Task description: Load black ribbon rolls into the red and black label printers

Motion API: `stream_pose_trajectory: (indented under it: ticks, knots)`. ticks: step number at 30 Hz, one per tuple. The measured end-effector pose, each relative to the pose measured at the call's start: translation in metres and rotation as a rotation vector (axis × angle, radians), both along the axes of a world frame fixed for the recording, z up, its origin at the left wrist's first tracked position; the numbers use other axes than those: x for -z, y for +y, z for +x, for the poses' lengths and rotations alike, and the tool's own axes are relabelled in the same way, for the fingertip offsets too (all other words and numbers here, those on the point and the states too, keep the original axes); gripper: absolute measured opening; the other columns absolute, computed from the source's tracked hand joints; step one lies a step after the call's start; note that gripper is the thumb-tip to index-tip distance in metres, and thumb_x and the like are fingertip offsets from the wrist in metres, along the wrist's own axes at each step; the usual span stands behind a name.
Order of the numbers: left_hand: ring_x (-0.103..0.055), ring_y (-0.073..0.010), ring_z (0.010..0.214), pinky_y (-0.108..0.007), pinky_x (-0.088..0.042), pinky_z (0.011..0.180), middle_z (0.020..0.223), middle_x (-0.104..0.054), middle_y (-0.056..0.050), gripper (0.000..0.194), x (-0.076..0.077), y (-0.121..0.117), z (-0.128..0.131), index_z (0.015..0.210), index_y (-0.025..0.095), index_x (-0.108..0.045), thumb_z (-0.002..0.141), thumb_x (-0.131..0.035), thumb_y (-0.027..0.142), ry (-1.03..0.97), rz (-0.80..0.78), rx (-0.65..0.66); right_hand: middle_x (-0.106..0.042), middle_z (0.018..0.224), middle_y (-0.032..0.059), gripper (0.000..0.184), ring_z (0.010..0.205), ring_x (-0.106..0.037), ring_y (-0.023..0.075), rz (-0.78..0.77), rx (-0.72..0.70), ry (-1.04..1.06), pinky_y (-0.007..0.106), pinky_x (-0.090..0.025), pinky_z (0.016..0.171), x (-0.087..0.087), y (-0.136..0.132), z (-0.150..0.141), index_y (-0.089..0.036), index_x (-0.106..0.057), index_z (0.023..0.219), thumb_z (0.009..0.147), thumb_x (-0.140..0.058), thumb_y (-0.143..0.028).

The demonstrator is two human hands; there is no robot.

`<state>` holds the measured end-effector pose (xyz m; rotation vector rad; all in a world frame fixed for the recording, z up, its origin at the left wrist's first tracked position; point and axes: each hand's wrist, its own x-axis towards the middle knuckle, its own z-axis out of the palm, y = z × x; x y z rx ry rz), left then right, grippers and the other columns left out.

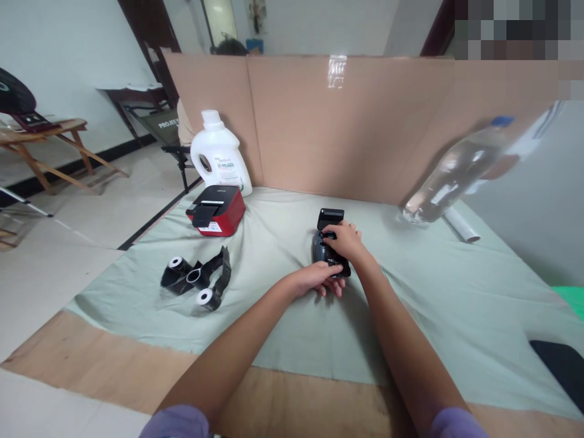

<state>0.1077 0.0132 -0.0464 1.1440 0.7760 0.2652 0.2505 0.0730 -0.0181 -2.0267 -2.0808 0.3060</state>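
Observation:
On the light green cloth, a small black device lies between my two hands, its black lid raised at the far end. My left hand grips the near end, thumb on top and fingers curled underneath. From the right, my right hand has its fingers bent over the upper part of the device, near the lid hinge. What lies under those fingertips is hidden. To the left are several small rolls with black strips partly unwound, and beyond them sits a red and black label printer.
A white detergent jug stands at the back left, before an upright cardboard sheet. On the right, a clear bottle with a blue cap leans, near a white tube. A dark flat object lies at the right edge.

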Motion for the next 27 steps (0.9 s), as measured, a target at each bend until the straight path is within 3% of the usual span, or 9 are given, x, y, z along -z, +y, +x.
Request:
stream_pose_trajectory:
  ticks: [11,14,18,22,25,27]
  knots:
    - [-0.064,-0.0136,0.064,-0.023,-0.035,0.052,0.070,-0.070,-0.008,0.066,0.003,0.000,0.000,0.076,0.013,-0.066,0.083,-0.056,0.078,-0.024,0.027,0.005,-0.057,0.124,0.0144,0.029,0.117,-0.045,0.0369,0.019,0.015,-0.085,0.050,-0.033,0.095,-0.003,-0.003,-0.012,-0.032,-0.072,0.119,0.093,-0.061,-0.029]
    - [-0.064,-0.0132,0.063,-0.023,-0.037,0.054,0.069,-0.070,-0.007,0.061,0.000,0.001,-0.001,0.077,0.014,-0.065,0.088,-0.054,0.072,-0.002,-0.002,0.009,-0.061,0.119,0.0125,0.024,0.113,-0.050,0.0348,0.063,0.031,0.100,0.050,-0.035,0.096,-0.005,0.002,0.001,-0.029,-0.075,0.110,0.089,-0.064,-0.028]
    - [-0.065,-0.0137,0.061,-0.023,-0.032,0.051,0.066,-0.069,-0.006,0.058,-0.007,0.001,-0.002,0.077,0.014,-0.065,0.093,-0.049,0.068,0.095,-0.018,0.047,-0.067,0.102,0.0094,0.027,0.093,-0.060,0.0240,0.121,0.078,0.313,0.038,-0.043,0.087,-0.007,0.012,0.031,-0.020,-0.070,0.112,0.089,-0.060,-0.029]
    - [-0.063,-0.0134,0.057,-0.024,-0.024,0.049,0.065,-0.068,-0.007,0.063,-0.017,0.002,-0.009,0.076,0.013,-0.068,0.093,-0.047,0.070,0.202,0.069,0.085,-0.070,0.087,0.0051,0.021,0.077,-0.061,0.0189,0.092,0.066,0.428,0.031,-0.046,0.076,0.002,0.016,0.048,-0.017,-0.069,0.101,0.084,-0.062,-0.026]
    - [-0.061,-0.0148,0.055,-0.026,-0.029,0.051,0.063,-0.067,-0.008,0.074,-0.029,0.008,-0.023,0.075,0.013,-0.070,0.095,-0.034,0.074,0.283,0.112,0.132,-0.068,0.076,0.0012,0.010,0.071,-0.060,0.0172,0.077,0.039,0.520,0.029,-0.045,0.072,0.013,0.018,0.049,-0.019,-0.069,0.086,0.078,-0.064,-0.022]
    - [-0.061,-0.0165,0.055,-0.028,-0.035,0.055,0.061,-0.065,-0.008,0.072,-0.040,0.017,-0.034,0.071,0.014,-0.069,0.098,-0.032,0.070,0.428,0.276,0.069,-0.065,0.074,0.0003,0.009,0.068,-0.059,0.0166,0.107,0.062,0.588,0.029,-0.045,0.069,0.021,0.020,0.048,-0.020,-0.066,0.084,0.079,-0.063,-0.027]
